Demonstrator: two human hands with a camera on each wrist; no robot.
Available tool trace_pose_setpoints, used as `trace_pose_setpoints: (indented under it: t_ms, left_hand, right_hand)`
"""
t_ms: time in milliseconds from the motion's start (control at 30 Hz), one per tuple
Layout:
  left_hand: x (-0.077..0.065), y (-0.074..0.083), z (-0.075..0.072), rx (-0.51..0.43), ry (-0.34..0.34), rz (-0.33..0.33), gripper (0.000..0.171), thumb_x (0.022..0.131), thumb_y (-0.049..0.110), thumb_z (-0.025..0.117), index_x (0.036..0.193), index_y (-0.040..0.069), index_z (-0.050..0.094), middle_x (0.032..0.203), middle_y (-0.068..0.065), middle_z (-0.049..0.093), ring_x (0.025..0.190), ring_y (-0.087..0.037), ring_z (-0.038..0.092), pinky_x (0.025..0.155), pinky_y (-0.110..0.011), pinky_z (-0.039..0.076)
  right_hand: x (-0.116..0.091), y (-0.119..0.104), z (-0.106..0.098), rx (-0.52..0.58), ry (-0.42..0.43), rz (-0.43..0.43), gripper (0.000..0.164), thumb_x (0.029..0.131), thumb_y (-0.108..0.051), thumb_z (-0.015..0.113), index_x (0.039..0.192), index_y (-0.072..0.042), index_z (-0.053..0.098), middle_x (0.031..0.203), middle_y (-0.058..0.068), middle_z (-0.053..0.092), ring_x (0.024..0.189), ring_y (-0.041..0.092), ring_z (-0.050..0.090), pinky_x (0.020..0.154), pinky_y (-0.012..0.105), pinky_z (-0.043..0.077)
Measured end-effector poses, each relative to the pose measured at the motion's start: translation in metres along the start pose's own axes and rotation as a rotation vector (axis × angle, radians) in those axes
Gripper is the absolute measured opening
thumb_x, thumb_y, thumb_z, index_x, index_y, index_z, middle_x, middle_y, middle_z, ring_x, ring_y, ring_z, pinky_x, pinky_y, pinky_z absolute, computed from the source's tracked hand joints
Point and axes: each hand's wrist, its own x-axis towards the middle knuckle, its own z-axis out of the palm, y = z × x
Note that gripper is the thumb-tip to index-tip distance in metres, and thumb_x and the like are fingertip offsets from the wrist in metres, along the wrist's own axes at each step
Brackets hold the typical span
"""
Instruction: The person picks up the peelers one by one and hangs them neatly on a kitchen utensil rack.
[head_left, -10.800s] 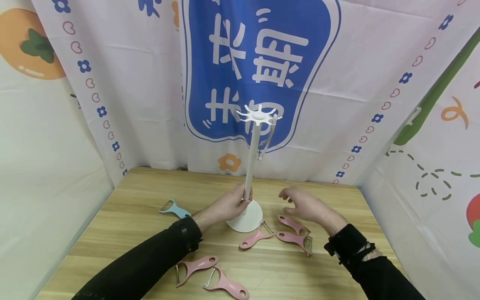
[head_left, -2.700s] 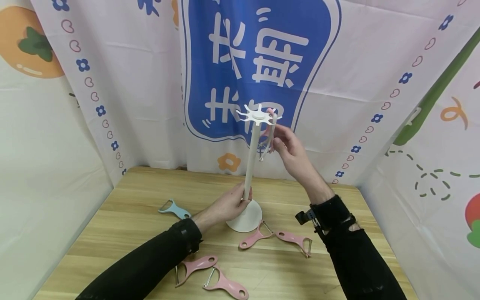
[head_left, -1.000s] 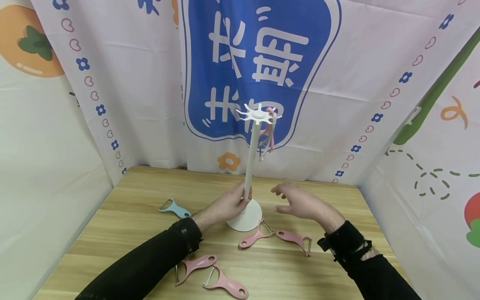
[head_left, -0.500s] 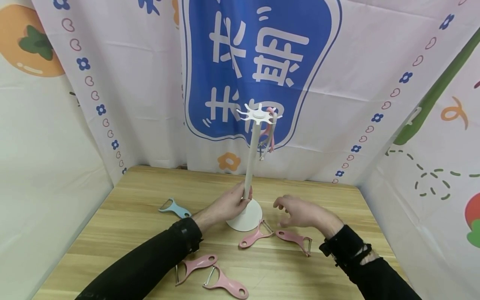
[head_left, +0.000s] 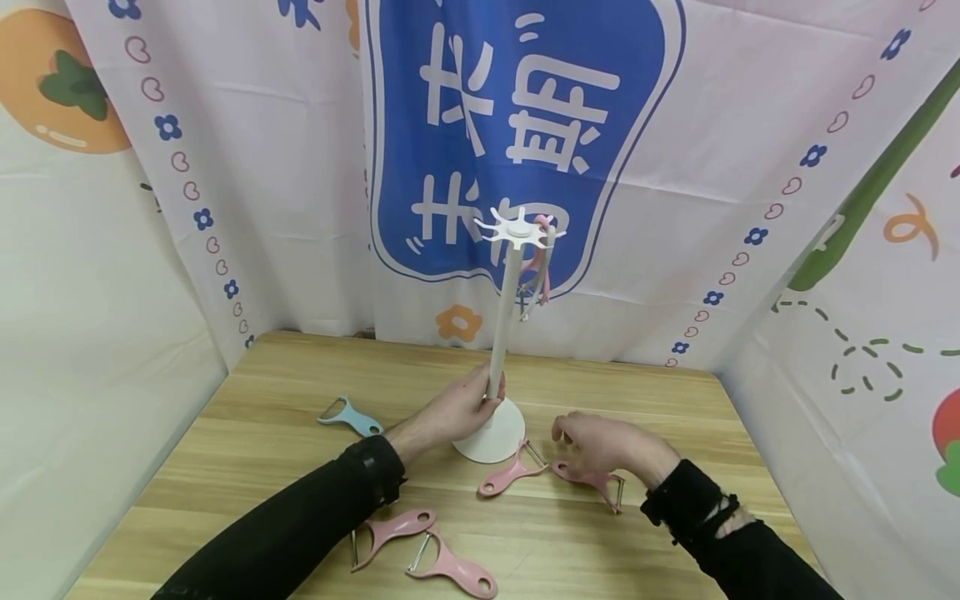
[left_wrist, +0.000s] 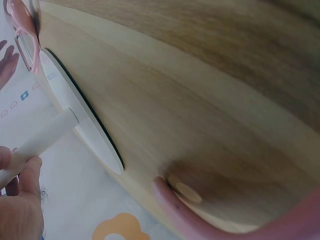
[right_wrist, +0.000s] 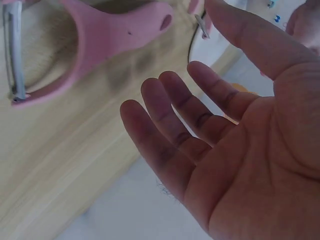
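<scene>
My left hand [head_left: 452, 407] grips the lower pole of a white stand [head_left: 506, 312], just above its round base. On the stand's hooked top hang a pink peeler [head_left: 545, 285] and a whitish peeler [head_left: 551, 240]. Right of the base, my right hand [head_left: 611, 443] hovers close over another pink peeler [head_left: 593, 480], partly covering it in the head view. In the right wrist view, the fingers [right_wrist: 155, 140] are spread and loosely bent, with nothing held, and that peeler's handle [right_wrist: 120, 30] lies beyond them on the table.
One pink peeler [head_left: 506, 479] lies against the front of the base. Two more pink peelers, one left [head_left: 401, 525] and one right [head_left: 461, 573], lie nearer the front. A light blue peeler [head_left: 356, 421] rests left of the left forearm on the wooden table [head_left: 285, 367]. Printed cloth [head_left: 300, 250] hangs behind.
Since the oldest frame, a pink peeler from the right side has been hung on the stand by my right hand. That hand then came down and sank toward another peeler. Left hand kept its grip.
</scene>
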Motion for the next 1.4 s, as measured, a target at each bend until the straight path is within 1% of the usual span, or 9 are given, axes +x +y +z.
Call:
trace_pose_setpoints:
  t_ms: [100,233,333,467,733,1033,1100,1267,1400]
  left_hand:
    - [0.000,0.000,0.000,-0.002,0.000,-0.002,0.019,0.103,0.012,0.063,0.116,0.019,0.051,0.103,0.005,0.057,0.094,-0.012,0.060,0.078,-0.029,0.055]
    - [0.000,0.000,0.000,-0.007,-0.001,-0.002,0.019,0.102,0.011,0.062,0.116,0.019,0.051,0.103,0.004,0.057,0.094,-0.012,0.060,0.078,-0.029,0.055]
    - [0.000,0.000,0.000,-0.008,-0.002,-0.006,0.020,0.102,0.011,0.063,0.116,0.019,0.051,0.103,0.005,0.057,0.094,-0.011,0.060,0.078,-0.029,0.055]
    - [0.001,0.000,0.000,-0.004,-0.004,-0.012,0.020,0.102,0.012,0.063,0.116,0.019,0.051,0.103,0.005,0.057,0.094,-0.011,0.060,0.078,-0.028,0.055]
    - [0.000,0.001,0.000,-0.003,-0.003,-0.003,0.020,0.102,0.012,0.063,0.115,0.020,0.050,0.103,0.005,0.057,0.093,-0.012,0.060,0.077,-0.029,0.055]
    - [0.000,0.000,0.000,-0.011,-0.002,-0.020,0.019,0.103,0.013,0.062,0.116,0.020,0.051,0.103,0.004,0.057,0.093,-0.012,0.059,0.077,-0.029,0.055]
    - [0.000,0.000,0.000,-0.012,-0.002,-0.020,0.019,0.103,0.013,0.062,0.116,0.020,0.051,0.103,0.004,0.056,0.093,-0.013,0.059,0.077,-0.029,0.055]
    - [0.001,0.000,0.000,-0.008,-0.002,-0.012,0.019,0.103,0.013,0.063,0.116,0.020,0.051,0.103,0.004,0.056,0.093,-0.012,0.059,0.077,-0.029,0.054]
    - [0.001,0.000,0.000,-0.005,-0.003,-0.009,0.020,0.103,0.013,0.063,0.116,0.020,0.050,0.103,0.004,0.056,0.093,-0.012,0.058,0.077,-0.028,0.054]
  right_hand:
    - [-0.001,0.001,0.003,-0.020,-0.011,0.028,0.046,0.085,-0.022,0.082,0.124,-0.010,0.061,0.114,0.005,0.059,0.095,0.019,0.055,0.085,0.041,0.052]
    - [-0.003,0.002,0.007,-0.023,-0.023,0.061,0.042,0.085,-0.021,0.083,0.121,-0.011,0.061,0.111,0.004,0.058,0.092,0.017,0.055,0.082,0.038,0.053]
    - [-0.004,0.003,0.011,-0.007,-0.023,0.065,0.040,0.085,-0.018,0.084,0.117,-0.011,0.062,0.108,0.005,0.058,0.088,0.017,0.057,0.079,0.036,0.054]
    - [-0.004,0.004,0.015,0.000,-0.027,0.065,0.038,0.082,-0.013,0.086,0.110,-0.011,0.061,0.103,0.005,0.057,0.079,0.015,0.058,0.071,0.033,0.054]
    - [-0.004,0.007,0.021,-0.060,-0.019,0.083,0.036,0.078,-0.007,0.087,0.102,-0.013,0.060,0.093,0.003,0.056,0.073,0.015,0.056,0.059,0.030,0.050]
    - [-0.004,0.008,0.021,-0.102,-0.008,0.086,0.036,0.078,-0.004,0.084,0.100,-0.015,0.059,0.086,0.000,0.056,0.072,0.015,0.055,0.061,0.032,0.046]
    - [-0.005,0.009,0.021,-0.096,-0.010,0.085,0.035,0.079,-0.003,0.084,0.100,-0.015,0.058,0.085,0.000,0.056,0.071,0.014,0.055,0.060,0.032,0.046]
    - [-0.004,0.010,0.020,-0.029,-0.035,0.091,0.033,0.082,0.001,0.080,0.103,-0.013,0.058,0.085,0.002,0.056,0.063,0.015,0.062,0.057,0.031,0.049]
    - [-0.003,0.011,0.016,-0.034,-0.018,0.076,0.032,0.082,0.000,0.079,0.104,-0.013,0.059,0.085,0.001,0.058,0.070,0.015,0.059,0.060,0.032,0.049]
